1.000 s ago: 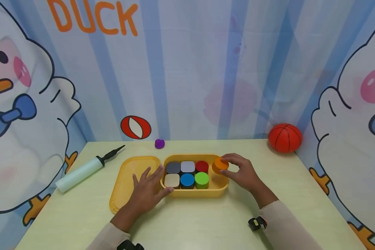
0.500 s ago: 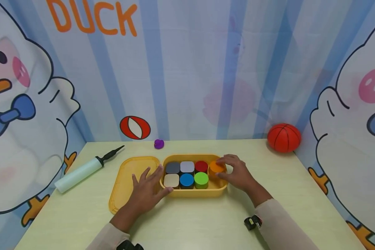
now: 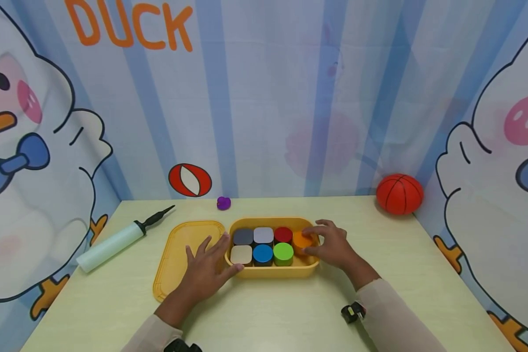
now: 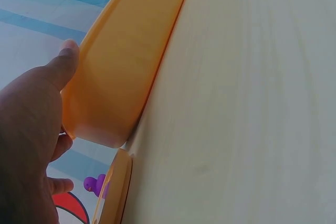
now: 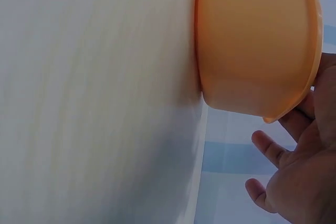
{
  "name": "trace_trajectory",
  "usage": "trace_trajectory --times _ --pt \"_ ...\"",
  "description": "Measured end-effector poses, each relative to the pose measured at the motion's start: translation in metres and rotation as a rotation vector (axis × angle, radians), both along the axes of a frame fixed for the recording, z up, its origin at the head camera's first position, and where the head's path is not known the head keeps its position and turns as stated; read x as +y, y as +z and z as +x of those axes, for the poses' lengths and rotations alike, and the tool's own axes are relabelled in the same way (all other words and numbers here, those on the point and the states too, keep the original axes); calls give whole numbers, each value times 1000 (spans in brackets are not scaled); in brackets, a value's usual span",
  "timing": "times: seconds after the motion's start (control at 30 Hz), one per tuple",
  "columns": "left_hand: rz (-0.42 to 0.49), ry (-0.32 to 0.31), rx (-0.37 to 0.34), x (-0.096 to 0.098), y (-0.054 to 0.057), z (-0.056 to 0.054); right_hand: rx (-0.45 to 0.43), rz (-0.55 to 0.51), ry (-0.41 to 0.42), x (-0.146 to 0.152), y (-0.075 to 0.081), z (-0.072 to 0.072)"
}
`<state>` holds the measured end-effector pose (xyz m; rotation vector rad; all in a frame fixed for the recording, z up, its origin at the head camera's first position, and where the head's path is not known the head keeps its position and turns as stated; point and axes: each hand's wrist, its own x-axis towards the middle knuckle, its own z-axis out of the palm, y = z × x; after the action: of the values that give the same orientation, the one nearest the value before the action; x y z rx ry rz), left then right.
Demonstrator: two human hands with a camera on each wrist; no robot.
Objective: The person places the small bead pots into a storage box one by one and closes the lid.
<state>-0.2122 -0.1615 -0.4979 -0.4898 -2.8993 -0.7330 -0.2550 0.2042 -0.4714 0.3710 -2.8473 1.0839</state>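
Note:
A yellow rectangular box point(image 3: 277, 272) with rounded corners stands on the table in the head view. In it are two rows of small pieces: dark grey point(image 3: 244, 236), light grey point(image 3: 263, 235) and red point(image 3: 283, 235) behind, beige point(image 3: 241, 254), blue point(image 3: 263, 254) and green point(image 3: 283, 253) in front. My right hand point(image 3: 333, 244) pinches an orange short cylinder point(image 3: 301, 242) inside the box's right end, beside the red piece. My left hand point(image 3: 206, 270) has its fingers spread at the box's left end, thumb against the front wall near the rim point(image 4: 113, 51). The right wrist view hides the cylinder behind the box wall.
A yellow lid point(image 3: 169, 274) lies left of the box, partly under my left hand. Behind it are a pale green hand pump point(image 3: 112, 247) and a small purple duck point(image 3: 223, 203). A red ball point(image 3: 399, 194) sits at the back right, before the striped curtain.
My right hand has lowered the orange cylinder into the box's right end and moved it left, close to the red piece. The left hand stays in place.

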Motion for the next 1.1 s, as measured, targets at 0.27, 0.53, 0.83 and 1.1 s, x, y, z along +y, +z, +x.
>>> trace_trajectory --times 0.27,0.53,0.83,1.1 --pt "-7 11 -18 0 1 0 -22 72 -23 -4 2 -2" --pt "4 4 -4 -1 -1 -1 -27 121 -20 -9 8 -1" --pt "15 54 -98 -13 18 6 -53 112 31 -6 5 -2" --pt "-29 107 -105 -42 31 2 -30 30 31 -4 8 -2"
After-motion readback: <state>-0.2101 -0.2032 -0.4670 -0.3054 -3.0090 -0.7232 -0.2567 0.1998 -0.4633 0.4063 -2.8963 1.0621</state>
